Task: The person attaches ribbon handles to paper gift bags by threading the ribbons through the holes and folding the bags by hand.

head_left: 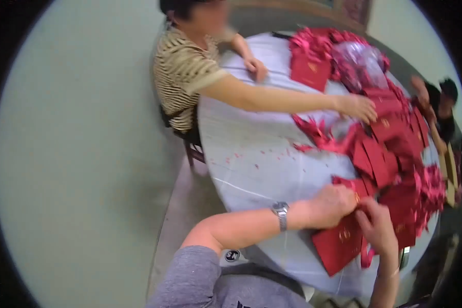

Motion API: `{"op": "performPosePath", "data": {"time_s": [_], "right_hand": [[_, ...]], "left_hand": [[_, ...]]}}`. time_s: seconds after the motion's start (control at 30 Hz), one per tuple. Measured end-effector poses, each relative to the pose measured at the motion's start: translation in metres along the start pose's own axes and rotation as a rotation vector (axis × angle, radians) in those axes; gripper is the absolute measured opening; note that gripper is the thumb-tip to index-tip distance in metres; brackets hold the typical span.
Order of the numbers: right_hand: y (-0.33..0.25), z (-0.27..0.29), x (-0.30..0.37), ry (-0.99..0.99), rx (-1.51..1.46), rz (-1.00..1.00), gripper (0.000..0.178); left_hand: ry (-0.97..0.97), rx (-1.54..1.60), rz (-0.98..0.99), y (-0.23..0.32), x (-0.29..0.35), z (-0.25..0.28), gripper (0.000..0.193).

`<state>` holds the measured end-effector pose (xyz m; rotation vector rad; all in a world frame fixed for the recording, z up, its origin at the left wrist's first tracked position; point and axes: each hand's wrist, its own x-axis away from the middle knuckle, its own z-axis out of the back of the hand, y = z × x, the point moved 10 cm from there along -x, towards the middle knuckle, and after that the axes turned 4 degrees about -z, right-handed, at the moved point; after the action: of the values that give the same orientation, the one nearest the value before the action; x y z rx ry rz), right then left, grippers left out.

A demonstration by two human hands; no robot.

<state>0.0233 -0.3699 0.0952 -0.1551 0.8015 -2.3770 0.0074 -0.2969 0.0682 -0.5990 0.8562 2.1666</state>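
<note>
At the near edge of the table my left hand (pixel 333 206), with a metal watch (pixel 281 215) on its wrist, is closed at the top of a red gift bag (pixel 338 244) with a small gold emblem. My right hand (pixel 379 226) meets it there, thumb and fingers pinched together. A bit of orange shows between the fingertips, too small to name. The bag lies flat and tilted under both hands. A pink ribbon (pixel 367 254) hangs beside it, below my right hand. Just what part the fingertips grip is hidden.
Red bags (pixel 377 159) and pink ribbons (pixel 430 197) are heaped along the right of the round, white-covered table (pixel 251 149). A clear plastic bag (pixel 362 64) lies at the back. Across from me, a seated person in a striped shirt (pixel 182 66) reaches over the heap. Another person (pixel 441 108) is at the far right.
</note>
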Motion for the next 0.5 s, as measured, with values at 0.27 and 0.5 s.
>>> {"op": "performPosePath", "data": {"time_s": [0.27,0.5], "right_hand": [[0.030,-0.005,-0.023,-0.120,-0.085,-0.035,0.011],[0.055,-0.008,-0.001,-0.071,-0.214,-0.215,0.009]], "left_hand": [[-0.074,-0.237,0.291,-0.086,0.007,0.053,0.003],[0.064,-0.063,0.389,-0.088,0.011,0.059,0.017]]}}
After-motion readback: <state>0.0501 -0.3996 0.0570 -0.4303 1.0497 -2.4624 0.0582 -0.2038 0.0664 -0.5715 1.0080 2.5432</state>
